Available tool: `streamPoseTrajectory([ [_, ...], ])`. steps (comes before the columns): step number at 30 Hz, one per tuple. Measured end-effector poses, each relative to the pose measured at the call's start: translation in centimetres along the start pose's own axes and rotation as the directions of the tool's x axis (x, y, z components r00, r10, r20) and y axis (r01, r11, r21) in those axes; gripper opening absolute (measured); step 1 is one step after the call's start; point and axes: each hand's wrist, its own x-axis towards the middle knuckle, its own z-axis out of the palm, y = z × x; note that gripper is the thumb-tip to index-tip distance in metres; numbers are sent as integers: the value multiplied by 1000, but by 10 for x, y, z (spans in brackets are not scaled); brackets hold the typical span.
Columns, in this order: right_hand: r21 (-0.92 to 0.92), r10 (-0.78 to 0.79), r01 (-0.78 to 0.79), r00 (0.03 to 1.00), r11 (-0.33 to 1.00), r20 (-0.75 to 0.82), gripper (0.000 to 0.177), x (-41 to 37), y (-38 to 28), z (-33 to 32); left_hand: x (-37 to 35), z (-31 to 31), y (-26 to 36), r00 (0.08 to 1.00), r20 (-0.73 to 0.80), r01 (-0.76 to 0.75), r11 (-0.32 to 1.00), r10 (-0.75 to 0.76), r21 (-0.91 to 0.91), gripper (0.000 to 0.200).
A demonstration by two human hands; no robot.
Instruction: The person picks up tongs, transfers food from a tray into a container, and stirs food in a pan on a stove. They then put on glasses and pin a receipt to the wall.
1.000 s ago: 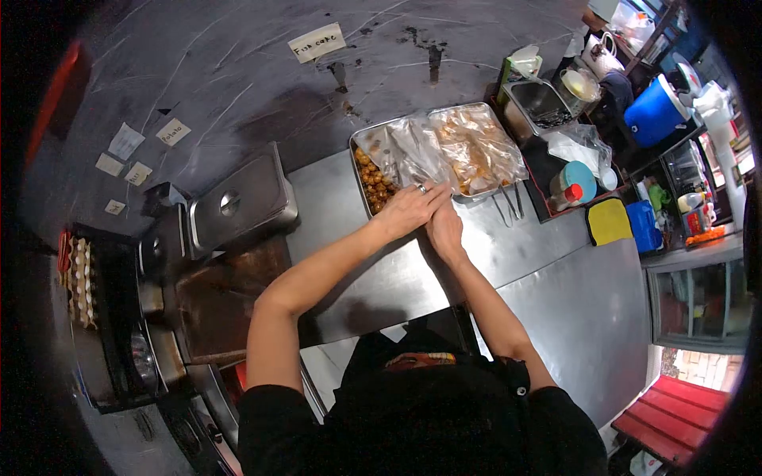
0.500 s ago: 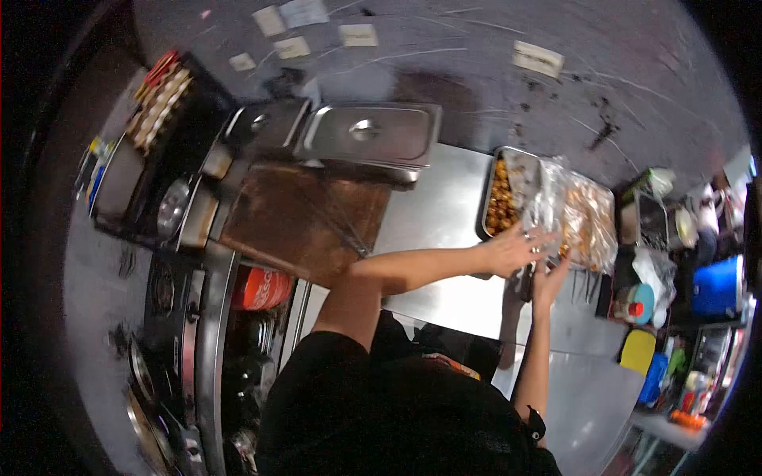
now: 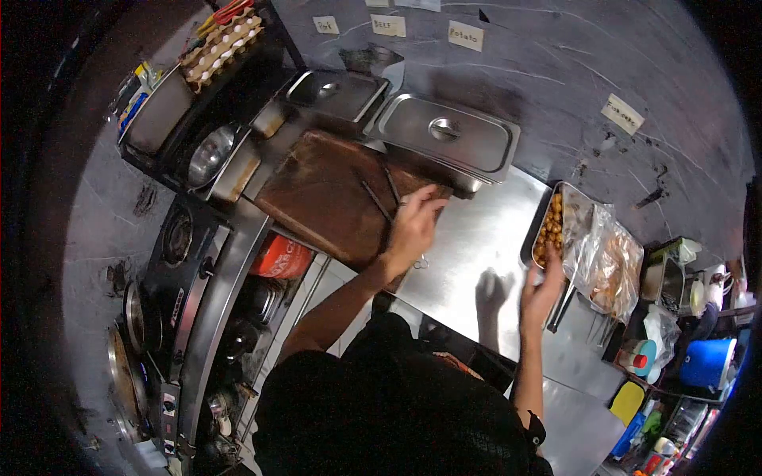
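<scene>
My left hand (image 3: 414, 232), a ring on one finger, hovers over the right side of the brown cutting board (image 3: 317, 198), fingers apart and nothing in them. Long, dark, thin-armed tongs (image 3: 376, 198) lie on the board just beyond its fingertips. My right hand (image 3: 544, 289) is at the near end of a metal tray (image 3: 527, 247), thumb apart from the fingers, fingertips overlapping small round brown pieces (image 3: 549, 234). Clear plastic (image 3: 586, 246) covers the tray's right part and the orange-brown food (image 3: 615, 274) beside it. A dark handle (image 3: 562, 309) sticks out next to my right hand.
Lidded steel pans (image 3: 448, 135) stand along the wall behind the board. Egg trays (image 3: 222, 51) and a metal bowl (image 3: 211, 156) are at left, above a stove (image 3: 178, 238). A red bucket (image 3: 282, 256) sits below the counter. Containers (image 3: 639, 357) crowd the right.
My left hand has moved left from the plastic to above the cutting board. My right hand has shifted to the tray's near end. The view has swung, moving the scene rightward.
</scene>
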Motion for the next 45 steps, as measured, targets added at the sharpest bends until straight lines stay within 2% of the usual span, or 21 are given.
streamPoseTrajectory([
  [2, 38, 40, -51, 966, 998, 255, 40, -9, -38, 32, -6, -30, -36, 998, 4, 55, 994, -56, 91, 33],
  [4, 125, -55, 10, 932, 992, 358, 40, -18, -73, 63, -3, -52, -79, 994, -65, 101, 975, -90, 199, 29],
  [7, 102, -183, 155, 911, 983, 371, 40, -24, -99, 101, 45, -95, -144, 991, -91, 120, 953, -98, 279, 26],
  [12, -40, -51, 68, 942, 997, 332, 36, -10, -121, 143, 139, -132, -259, 998, -62, 1, 895, 30, 446, 24],
  [16, -191, -33, 128, 901, 973, 433, 43, -18, -137, 179, 182, -125, -257, 1000, -3, -27, 947, 30, 320, 24],
  [20, -472, 95, 196, 846, 859, 524, 60, -46, -137, 222, 180, -78, -232, 916, 145, -368, 927, 374, -67, 21],
  [21, -492, 112, 184, 852, 851, 512, 60, -51, -129, 230, 170, -73, -213, 923, 270, -239, 958, 275, -159, 21],
  [23, -477, 123, 167, 846, 863, 519, 59, -58, -119, 238, 154, -53, -190, 846, 414, -401, 913, 336, 77, 23],
  [24, -480, 123, 169, 846, 861, 518, 59, -56, -125, 235, 147, -43, -183, 793, 501, -436, 897, 346, 70, 29],
  [26, -292, 182, -43, 863, 956, 471, 56, -49, -145, 225, 138, -25, -178, 751, 564, -467, 880, 342, 89, 32],
  [28, -327, 266, -116, 846, 938, 462, 54, -54, -148, 218, 136, -16, -183, 712, 532, -463, 876, 459, -136, 32],
  [29, -309, 225, -79, 853, 948, 471, 52, -53, -150, 211, 134, -12, -183, 694, 521, -521, 846, 497, -113, 32],
  [31, -311, 407, -284, 785, 907, 467, 48, -49, -170, 203, 132, -3, -195, 694, 461, -578, 810, 554, -102, 30],
  [32, -334, 545, -431, 662, 838, 514, 48, -39, -186, 194, 131, 2, -202, 700, 405, -591, 795, 588, -134, 29],
  [33, -187, 410, -366, 778, 912, 477, 48, -64, -153, 200, 134, -7, -201, 731, 402, -558, 822, 551, -113, 27],
  [34, -190, 502, -476, 705, 859, 501, 47, -59, -165, 193, 137, -15, -196, 753, 394, -531, 840, 527, -110, 25],
  [35, -56, 435, -475, 744, 878, 507, 47, -70, -153, 191, 137, -14, -201, 748, 398, -550, 832, 531, -76, 24],
  [36, 150, 485, -646, 688, 749, 539, 47, -69, -160, 183, 136, -14, -205, 739, 401, -572, 819, 541, -50, 23],
  [39, 45, 432, -517, 758, 855, 489, 44, -81, -148, 177, 130, -27, -215, 782, 431, -497, 868, 451, -7, 24],
  [44, 105, 505, -652, 669, 751, 545, 54, -82, -153, 170, 128, -39, -241, 835, 370, -467, 880, 407, 85, 26],
  [45, 106, 505, -650, 673, 752, 541, 54, -81, -156, 173, 132, -49, -236, 816, 441, -458, 884, 374, 96, 28],
])
